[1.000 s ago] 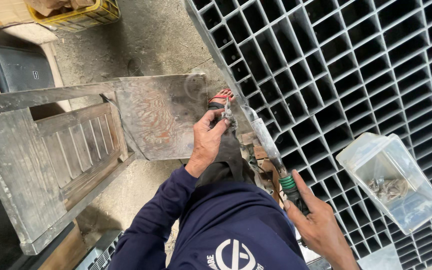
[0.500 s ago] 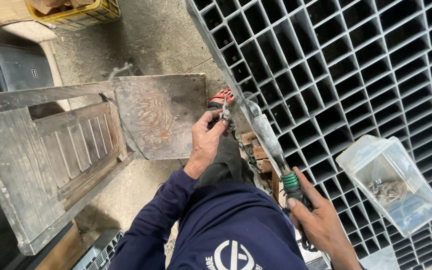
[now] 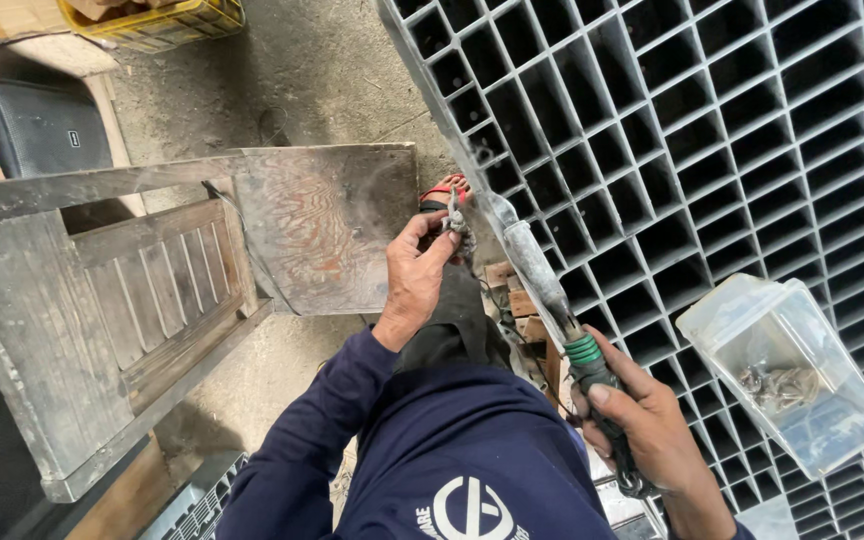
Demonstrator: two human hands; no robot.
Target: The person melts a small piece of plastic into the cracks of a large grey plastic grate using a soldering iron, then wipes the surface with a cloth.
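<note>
Left hand (image 3: pixel 414 278) pinching a small bent metal clip (image 3: pixel 455 218) between thumb and fingers, pressed at the lower edge of the big dark grid panel (image 3: pixel 712 150). Right hand (image 3: pixel 647 430) closed round the handle of a long soldering-type tool (image 3: pixel 542 285), green band near the grip, tip up against the clip. Compared with half a second and a second back: hardly any shift, same pinch, same tool angle, tip maybe a touch closer to the clip; looks like mid-join on that one spot, not finished. Outward: clear plastic box (image 3: pixel 787 375) lying open on the grid just right of the tool hand, small heap of similar metal clips inside, mostly empty otherwise. Worn metal plate (image 3: pixel 327 225) left of the clip hand, wooden slatted frame (image 3: pixel 102 310) beyond. Yellow crate (image 3: pixel 157 22) top left, contents unclear. Red-strapped sandal (image 3: pixel 444 190) peeking by the clip.
</note>
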